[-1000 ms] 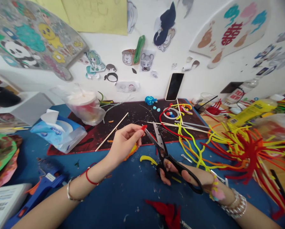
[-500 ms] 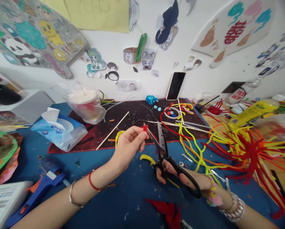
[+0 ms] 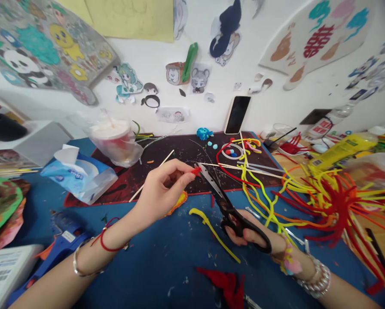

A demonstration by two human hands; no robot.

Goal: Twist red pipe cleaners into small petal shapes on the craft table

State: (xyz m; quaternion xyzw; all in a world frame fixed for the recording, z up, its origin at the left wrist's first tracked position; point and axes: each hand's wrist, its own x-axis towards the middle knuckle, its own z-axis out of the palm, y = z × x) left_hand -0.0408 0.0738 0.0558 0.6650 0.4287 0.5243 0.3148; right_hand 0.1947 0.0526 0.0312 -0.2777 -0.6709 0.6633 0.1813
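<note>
Between thumb and fingertips my left hand [image 3: 163, 189] pinches a small red piece [image 3: 196, 171]. Black-handled scissors [image 3: 223, 201] are in my right hand [image 3: 244, 229], fingers through the loops, blades nearly together with their tips touching or right beside the red piece. Below the blades a yellow fuzzy stem [image 3: 215, 231] lies on the blue table surface. An orange and yellow piece [image 3: 178, 203] shows partly behind my left hand. Red fuzzy material [image 3: 226, 285] rests near the front edge.
A blue glue gun [image 3: 68, 238], a tissue pack [image 3: 79, 174] and a bagged cup [image 3: 115, 139] stand at left. Red, yellow and orange stems [image 3: 337, 206] spread at right. A phone [image 3: 238, 114] leans on the wall behind a dark mat [image 3: 192, 148].
The scissor blades have gone from spread apart to nearly closed. My left hand has shifted slightly left, and the orange and yellow piece now shows below it. A small red bit now lies below the blades.
</note>
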